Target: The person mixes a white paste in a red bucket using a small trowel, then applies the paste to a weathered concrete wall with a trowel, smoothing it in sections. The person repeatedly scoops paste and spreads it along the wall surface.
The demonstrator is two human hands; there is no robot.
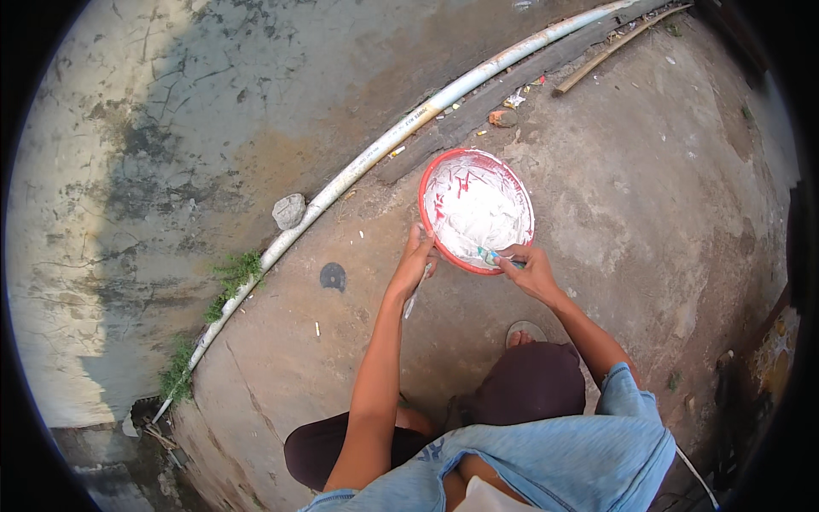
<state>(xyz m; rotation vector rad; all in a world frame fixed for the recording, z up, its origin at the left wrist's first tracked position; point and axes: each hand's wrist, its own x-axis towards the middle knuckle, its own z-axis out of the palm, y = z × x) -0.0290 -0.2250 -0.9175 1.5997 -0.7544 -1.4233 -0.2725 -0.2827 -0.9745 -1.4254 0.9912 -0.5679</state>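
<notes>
A round red plastic basin [424, 192] sits tilted ahead of me, coated inside with thick white paste [478, 209]. Streaks of red show through the paste on its far left wall. My left hand [413, 263] grips the basin's near left rim. A thin pale strip-like piece [415, 294] hangs under that hand, its kind unclear. In my right hand [531, 271] is a small teal-and-white tool [488, 255], held closed at the near rim with its end against the paste. Fingers hide most of the tool.
A long white pipe [375, 152] runs along the foot of a stained wall [247, 94]. A grey stone [289, 211] lies against it, and weeds [235, 275] grow beside it. A brick piece [502, 118] and a wooden stick [614, 49] lie on the concrete ground [631, 205].
</notes>
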